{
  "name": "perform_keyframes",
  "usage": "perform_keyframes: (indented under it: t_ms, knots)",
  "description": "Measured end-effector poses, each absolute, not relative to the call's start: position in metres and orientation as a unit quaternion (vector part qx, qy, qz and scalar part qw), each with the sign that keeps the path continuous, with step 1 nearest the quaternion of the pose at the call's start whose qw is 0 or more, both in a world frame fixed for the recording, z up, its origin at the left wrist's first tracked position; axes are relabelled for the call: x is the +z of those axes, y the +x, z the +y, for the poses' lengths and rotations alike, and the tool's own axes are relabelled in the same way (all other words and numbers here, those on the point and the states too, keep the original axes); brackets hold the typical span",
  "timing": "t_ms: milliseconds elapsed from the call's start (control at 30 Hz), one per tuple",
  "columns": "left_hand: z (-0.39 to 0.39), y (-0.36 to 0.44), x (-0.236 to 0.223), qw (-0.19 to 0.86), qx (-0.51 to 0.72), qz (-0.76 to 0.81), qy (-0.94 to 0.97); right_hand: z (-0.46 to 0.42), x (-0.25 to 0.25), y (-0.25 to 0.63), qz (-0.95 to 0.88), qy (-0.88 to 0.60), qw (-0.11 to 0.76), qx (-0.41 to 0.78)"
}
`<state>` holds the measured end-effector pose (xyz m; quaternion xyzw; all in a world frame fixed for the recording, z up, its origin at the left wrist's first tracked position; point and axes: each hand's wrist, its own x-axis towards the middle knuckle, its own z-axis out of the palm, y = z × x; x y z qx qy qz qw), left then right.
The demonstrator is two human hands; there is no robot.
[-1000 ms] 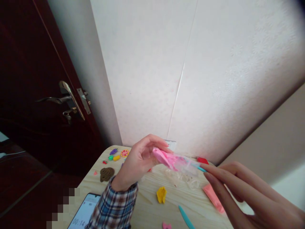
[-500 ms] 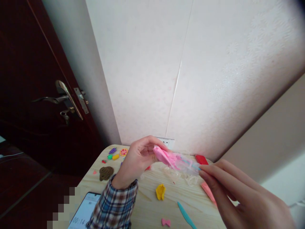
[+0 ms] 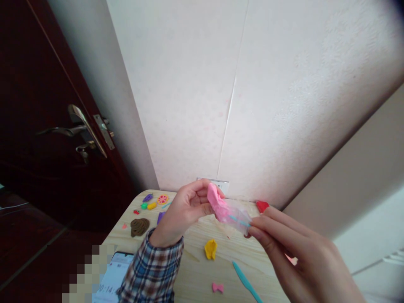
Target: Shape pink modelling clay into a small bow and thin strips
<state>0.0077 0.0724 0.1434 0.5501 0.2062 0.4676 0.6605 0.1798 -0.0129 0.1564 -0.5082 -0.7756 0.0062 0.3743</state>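
Note:
Above the table, my left hand is closed, thumb and fingers pinching a lump of soft pink clay. The lump sticks out of the mouth of a clear plastic bag, and some pink still lies inside. My right hand pinches the bag's other end between thumb and fingers. A thin blue strip shows at that end; whether it is in the bag or printed on it I cannot tell. Below the hands lie a yellow clay piece, a teal plastic clay knife and a small pink bow.
On the wooden table's left sit a coiled brown clay piece, a purple piece, a round fruit slice and a phone. A red packet lies behind my right hand. The wall borders the back.
More of the pink clay now stands out of the bag and tilts upward in my left hand. My right hand has shifted left, closer to my left hand.

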Motion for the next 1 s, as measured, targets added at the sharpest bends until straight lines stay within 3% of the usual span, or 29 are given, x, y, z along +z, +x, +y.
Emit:
perform_keyframes:
  t_ms: [233,400,667,833,1000]
  knots:
    - [0.068,0.013,0.147,0.663,0.447,0.209,0.563,-0.002,0.153,0.181,-0.766,-0.506,0.374,0.127]
    - [0.068,0.011,0.146,0.640,0.459,0.209,0.580,0.004,0.151,0.172,-0.722,-0.482,0.437,0.236]
    - [0.065,0.012,0.147,0.707,0.449,0.168,0.521,0.006,0.147,0.174,-0.683,-0.464,0.469,0.312]
    - [0.064,0.011,0.149,0.691,0.459,0.190,0.524,0.001,0.152,0.180,-0.699,-0.501,0.451,0.241]
    - [0.065,0.007,0.150,0.680,0.454,0.218,0.533,-0.008,0.154,0.192,-0.753,-0.532,0.385,0.041]
